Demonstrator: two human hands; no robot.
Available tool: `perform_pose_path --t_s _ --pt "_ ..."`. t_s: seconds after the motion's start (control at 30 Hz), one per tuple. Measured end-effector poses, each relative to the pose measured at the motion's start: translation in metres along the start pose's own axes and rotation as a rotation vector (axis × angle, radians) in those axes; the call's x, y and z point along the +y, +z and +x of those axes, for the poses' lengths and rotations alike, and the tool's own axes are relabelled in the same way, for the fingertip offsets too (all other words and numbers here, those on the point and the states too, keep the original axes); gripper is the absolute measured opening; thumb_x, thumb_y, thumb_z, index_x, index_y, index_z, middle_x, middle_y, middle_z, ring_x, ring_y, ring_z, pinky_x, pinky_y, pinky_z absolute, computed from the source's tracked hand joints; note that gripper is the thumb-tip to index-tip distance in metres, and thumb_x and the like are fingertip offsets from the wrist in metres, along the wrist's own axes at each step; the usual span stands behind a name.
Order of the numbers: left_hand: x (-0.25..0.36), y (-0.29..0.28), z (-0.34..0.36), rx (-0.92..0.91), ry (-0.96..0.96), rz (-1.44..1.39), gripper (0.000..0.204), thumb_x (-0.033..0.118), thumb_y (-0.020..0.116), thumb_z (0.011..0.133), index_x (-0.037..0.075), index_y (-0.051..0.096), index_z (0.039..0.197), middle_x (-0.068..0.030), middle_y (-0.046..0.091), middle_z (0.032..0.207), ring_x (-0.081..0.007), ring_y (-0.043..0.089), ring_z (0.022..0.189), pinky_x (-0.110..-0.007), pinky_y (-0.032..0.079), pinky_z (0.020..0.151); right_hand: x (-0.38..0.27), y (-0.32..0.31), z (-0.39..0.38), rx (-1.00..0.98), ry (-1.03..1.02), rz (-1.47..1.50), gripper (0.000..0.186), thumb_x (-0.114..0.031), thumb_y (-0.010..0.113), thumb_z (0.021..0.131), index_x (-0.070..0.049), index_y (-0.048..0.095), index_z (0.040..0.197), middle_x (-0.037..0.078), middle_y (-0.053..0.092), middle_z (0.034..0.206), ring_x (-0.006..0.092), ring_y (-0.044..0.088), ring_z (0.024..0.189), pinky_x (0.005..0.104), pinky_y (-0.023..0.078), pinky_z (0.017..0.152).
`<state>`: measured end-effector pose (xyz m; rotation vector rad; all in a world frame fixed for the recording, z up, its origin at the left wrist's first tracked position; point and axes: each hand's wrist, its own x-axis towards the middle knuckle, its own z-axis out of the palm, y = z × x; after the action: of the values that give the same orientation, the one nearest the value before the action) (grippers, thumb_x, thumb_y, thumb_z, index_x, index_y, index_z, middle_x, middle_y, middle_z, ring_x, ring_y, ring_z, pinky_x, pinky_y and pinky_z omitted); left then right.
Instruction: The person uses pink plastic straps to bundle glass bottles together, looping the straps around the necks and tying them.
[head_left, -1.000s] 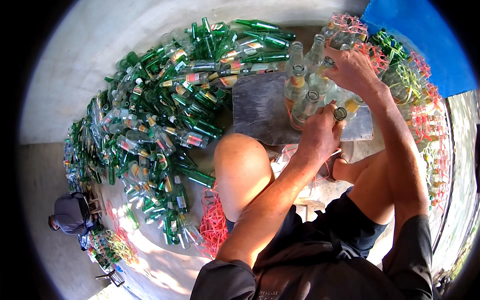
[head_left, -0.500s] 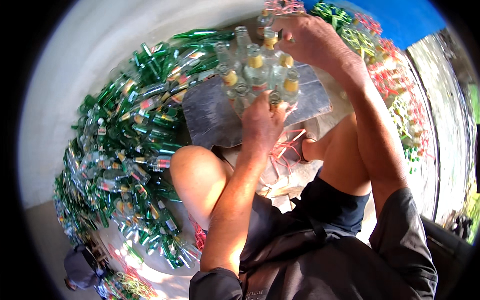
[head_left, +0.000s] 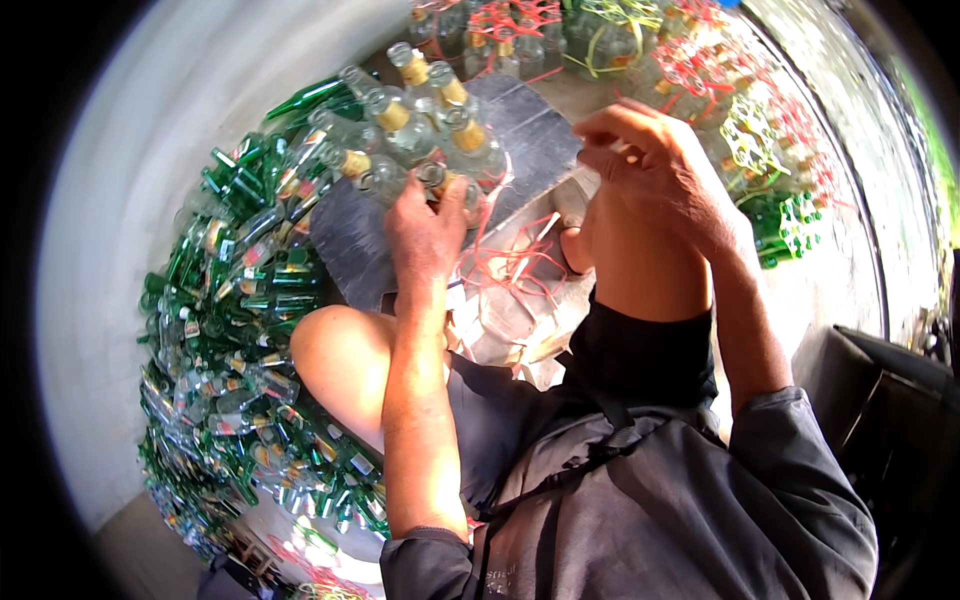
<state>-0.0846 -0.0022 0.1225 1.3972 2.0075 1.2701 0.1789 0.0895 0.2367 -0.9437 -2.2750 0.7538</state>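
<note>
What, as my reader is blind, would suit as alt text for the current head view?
A bare left hand grips a clear bottle's neck among other bottles standing on a dark board; the right hand is raised near the board's right end, fingers bent. Green and clear bottles lie heaped at left; bundled bottles with red and green strips stand beyond.

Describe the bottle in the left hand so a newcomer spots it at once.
Right of the big bottle pile lies a dark grey board. On it stands a tight cluster of clear bottles, with the left hand at its near edge. The held bottle is the one whose neck that hand grips; no other neck is gripped.
</note>
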Motion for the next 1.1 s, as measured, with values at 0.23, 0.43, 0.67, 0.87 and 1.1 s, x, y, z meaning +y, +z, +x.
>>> perform_pose_path --t_s 0.23,0.43,0.67,0.87,1.1 --pt "0.01 0.0 0.001 -0.056 -0.081 -0.116 0.024 0.013 0.076 0.096 0.001 0.07 0.116 -0.0113 0.076 0.092 -0.0194 0.075 0.07 -0.033 0.059 0.063 0.134 -0.028 -0.074 0.416 0.389 0.016 0.023 -0.016 0.075 0.094 -0.005 0.074 0.114 0.01 0.071 0.098 0.0222 0.071 0.089 0.0356 0.057 0.083" --pt "0.011 0.001 0.0 -0.087 -0.033 -0.118 0.025 0.016 0.073 0.1 -0.002 0.068 0.117 -0.0076 0.073 0.092 -0.0163 0.071 0.067 -0.031 0.057 0.06 0.229 -0.013 -0.138 0.122 0.705 -0.237 0.058 -0.051 0.082 0.084 -0.01 0.072 0.123 0.014 0.068 0.101 0.0279 0.068 0.094 0.0412 0.056 0.084" --pt "0.015 -0.001 -0.003 -0.075 -0.057 -0.14 0.025 0.015 0.073 0.1 -0.002 0.067 0.118 -0.0088 0.073 0.092 -0.0167 0.072 0.067 -0.032 0.058 0.061 0.234 0.04 -0.13 -0.111 0.726 -0.446 0.045 -0.047 0.078 0.085 -0.011 0.072 0.111 0.019 0.073 0.098 0.0409 0.073 0.093 0.0506 0.058 0.082" --pt "-0.003 -0.003 -0.004 -0.051 -0.007 -0.054 0.027 0.015 0.072 0.102 -0.001 0.066 0.123 -0.0081 0.072 0.1 -0.0138 0.071 0.072 -0.028 0.058 0.065 0.238 0.059 -0.138 -0.001 0.699 -0.384 0.032 -0.034 0.075 0.083 -0.009 0.069 0.102 0.021 0.073 0.085 0.0436 0.072 0.085 0.0526 0.056 0.075" --pt "0.021 -0.004 -0.005 -0.051 -0.087 -0.104 0.026 0.016 0.074 0.099 0.0 0.068 0.117 -0.0081 0.075 0.089 -0.0178 0.075 0.069 -0.033 0.058 0.064 0.23 0.025 -0.134 0.151 0.646 -0.457 0.037 -0.043 0.079 0.086 -0.01 0.069 0.099 0.019 0.073 0.081 0.0406 0.073 0.08 0.049 0.057 0.072"
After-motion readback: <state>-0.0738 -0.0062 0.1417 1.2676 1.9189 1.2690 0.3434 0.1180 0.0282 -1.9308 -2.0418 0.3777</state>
